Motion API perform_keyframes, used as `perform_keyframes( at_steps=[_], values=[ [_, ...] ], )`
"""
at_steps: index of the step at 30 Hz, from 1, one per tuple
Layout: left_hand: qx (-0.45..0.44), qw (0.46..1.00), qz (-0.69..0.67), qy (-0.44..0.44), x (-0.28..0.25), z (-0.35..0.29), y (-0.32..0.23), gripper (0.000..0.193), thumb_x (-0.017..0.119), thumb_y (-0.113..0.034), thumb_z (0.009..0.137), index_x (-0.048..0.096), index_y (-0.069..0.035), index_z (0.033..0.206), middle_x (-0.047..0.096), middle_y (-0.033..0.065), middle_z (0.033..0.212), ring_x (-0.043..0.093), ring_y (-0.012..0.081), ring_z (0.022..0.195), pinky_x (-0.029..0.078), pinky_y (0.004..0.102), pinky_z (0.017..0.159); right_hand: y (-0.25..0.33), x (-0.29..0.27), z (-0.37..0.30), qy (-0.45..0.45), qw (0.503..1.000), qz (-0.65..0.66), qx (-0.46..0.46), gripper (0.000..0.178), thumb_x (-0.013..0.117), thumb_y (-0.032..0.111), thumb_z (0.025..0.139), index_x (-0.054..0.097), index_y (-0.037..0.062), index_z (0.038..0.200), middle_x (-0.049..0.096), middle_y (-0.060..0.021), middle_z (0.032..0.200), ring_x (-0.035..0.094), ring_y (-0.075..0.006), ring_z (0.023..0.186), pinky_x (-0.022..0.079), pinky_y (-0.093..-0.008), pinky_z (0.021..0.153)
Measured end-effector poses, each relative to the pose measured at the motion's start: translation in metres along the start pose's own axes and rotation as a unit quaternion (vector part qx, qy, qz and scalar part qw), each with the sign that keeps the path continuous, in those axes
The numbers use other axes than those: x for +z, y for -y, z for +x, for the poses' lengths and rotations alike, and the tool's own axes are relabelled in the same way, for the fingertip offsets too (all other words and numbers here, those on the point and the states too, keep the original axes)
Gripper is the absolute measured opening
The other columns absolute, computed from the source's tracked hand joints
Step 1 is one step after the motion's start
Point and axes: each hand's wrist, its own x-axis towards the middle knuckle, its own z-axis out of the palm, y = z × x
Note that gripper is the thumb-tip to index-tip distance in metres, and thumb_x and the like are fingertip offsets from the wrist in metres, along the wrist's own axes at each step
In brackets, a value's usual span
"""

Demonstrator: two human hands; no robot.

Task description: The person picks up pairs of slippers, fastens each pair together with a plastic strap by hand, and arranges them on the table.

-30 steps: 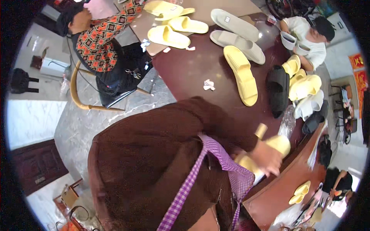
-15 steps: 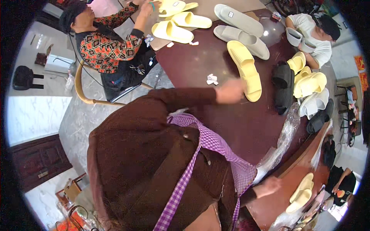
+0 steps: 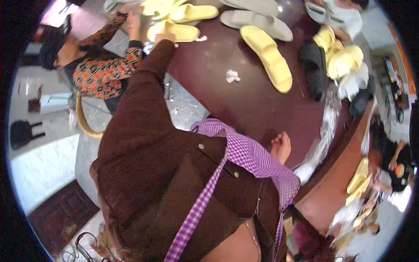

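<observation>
At the upper left of the head view, the left hand is at the near side of one pale-yellow, open-toed moulded slipper; its fingers are too small and hidden to tell whether they are together, apart or clamped on it. Just beyond those fingers lies a second yellow slipper, with more past it, overlapping and cut off, so uncountable. To their left is one co-worker's orange-and-black patterned sleeve.

Right of the left fingers lie two grey moulded slippers side by side, and next to these one single yellow ribbed slipper. Between the two hands' fingers sits one crumpled white scrap on the glossy dark-red tabletop.

The right hand shows beside a purple-and-white checked cloth apron, its fingers loosely apart, slightly curled, with nothing visible in them. Right of these fingers runs crumpled clear plastic; farther right are two yellow slippers.
</observation>
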Motion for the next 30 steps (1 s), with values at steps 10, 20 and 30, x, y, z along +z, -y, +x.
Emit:
perform_keyframes(
  at_steps=[10,20,30],
  values=[
    [0.223,0.909,-0.299,-0.185,-0.098,-0.131,-0.079,0.019,0.053,-0.021,0.082,0.061,-0.004,0.084,0.062,0.0188,0.077,0.061,0.0376,0.073,0.048,0.0473,0.065,0.007,0.018,-0.001,0.113,0.960,-0.257,-0.022,0.034,0.059,0.015,0.085,0.052,-0.0039,0.112,0.061,-0.0072,0.084,0.056,-0.0122,0.070,0.046,-0.0260,0.062],
    [0.457,0.685,-0.561,0.086,-0.138,-0.285,-0.285,0.037,0.051,-0.021,0.081,0.056,0.000,0.112,0.059,0.0205,0.106,0.058,0.0321,0.098,0.046,0.0388,0.084,-0.005,0.074,0.001,0.152,0.878,-0.400,-0.214,0.053,0.065,0.017,0.079,0.043,-0.0060,0.121,0.056,-0.0146,0.113,0.055,-0.0251,0.100,0.045,-0.0316,0.083],
    [0.465,0.682,-0.556,-0.101,-0.094,-0.252,-0.277,0.044,0.062,-0.017,0.073,0.052,-0.001,0.113,0.050,0.0194,0.115,0.049,0.0347,0.106,0.040,0.0401,0.092,0.013,-0.027,0.009,0.044,0.961,-0.258,-0.086,0.044,0.058,0.009,0.079,0.047,-0.0075,0.118,0.058,-0.0137,0.110,0.055,-0.0193,0.099,0.043,-0.0307,0.087]
  ],
)
